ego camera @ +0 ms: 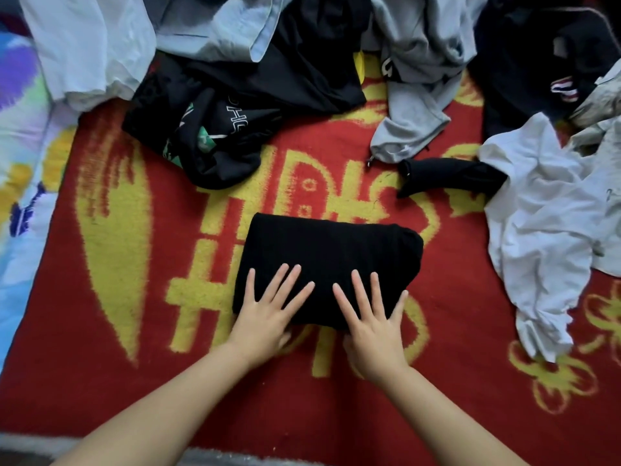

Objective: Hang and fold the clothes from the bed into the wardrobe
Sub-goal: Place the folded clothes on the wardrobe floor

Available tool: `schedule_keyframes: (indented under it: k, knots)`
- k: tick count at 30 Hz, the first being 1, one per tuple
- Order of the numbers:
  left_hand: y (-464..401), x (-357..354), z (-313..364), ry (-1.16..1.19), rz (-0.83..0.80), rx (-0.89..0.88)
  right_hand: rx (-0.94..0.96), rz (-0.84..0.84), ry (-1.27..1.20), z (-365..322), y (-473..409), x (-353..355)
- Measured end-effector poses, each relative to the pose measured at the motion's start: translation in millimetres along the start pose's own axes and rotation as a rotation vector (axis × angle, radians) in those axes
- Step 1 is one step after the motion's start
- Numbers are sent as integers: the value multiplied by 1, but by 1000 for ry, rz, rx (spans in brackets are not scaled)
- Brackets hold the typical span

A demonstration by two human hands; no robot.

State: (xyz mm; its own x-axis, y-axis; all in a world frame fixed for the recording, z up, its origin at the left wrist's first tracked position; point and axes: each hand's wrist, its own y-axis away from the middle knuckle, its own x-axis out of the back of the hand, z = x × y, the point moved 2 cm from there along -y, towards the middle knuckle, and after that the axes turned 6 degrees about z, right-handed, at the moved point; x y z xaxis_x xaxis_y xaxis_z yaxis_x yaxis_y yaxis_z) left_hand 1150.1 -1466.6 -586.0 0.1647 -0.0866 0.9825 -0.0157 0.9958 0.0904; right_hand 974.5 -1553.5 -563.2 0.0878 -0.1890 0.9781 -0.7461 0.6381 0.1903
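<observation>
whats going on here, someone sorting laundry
A person is folding clothes on a bed covered by a red and yellow blanket. Both the left hand and the right hand lie flat on a black garment that is already folded into a neat rectangle. Unfolded clothes are heaped beyond it, including a white shirt and a grey hoodie.

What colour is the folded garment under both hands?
Plain black folded garment, seen best in the head view.

A folded garment [327, 264] lies on the blanket [117, 331], unfolded clothes [268, 55] heaped behind it and to its right.
</observation>
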Motion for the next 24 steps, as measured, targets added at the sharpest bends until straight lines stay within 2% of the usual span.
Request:
schedule_keyframes:
  k: [4,7,9,12,17,20,22,24]
  knots:
    - [-26,-6,-6,-87,18,95,-113,-7,39,13,-34,-14]
    - [-41,-11,-12,-51,-51,106,-113,-82,29,20,-48,-18]
    - [-47,-6,-16,-2,-111,135,-143,-93,-50,22,-52,-7]
    - [-58,25,-20,42,-80,174,-155,-65,-113,25,-63,26]
    - [-56,103,-19,-2,52,240,-40,30,-84,20,-72,100]
    - [-13,164,-11,-9,256,272,89,78,-53,-5,-63,148]
    - [21,193,-6,-14,352,362,182,123,-74,-26,-56,174]
    - [65,218,4,-55,350,496,308,149,-96,-53,-41,201]
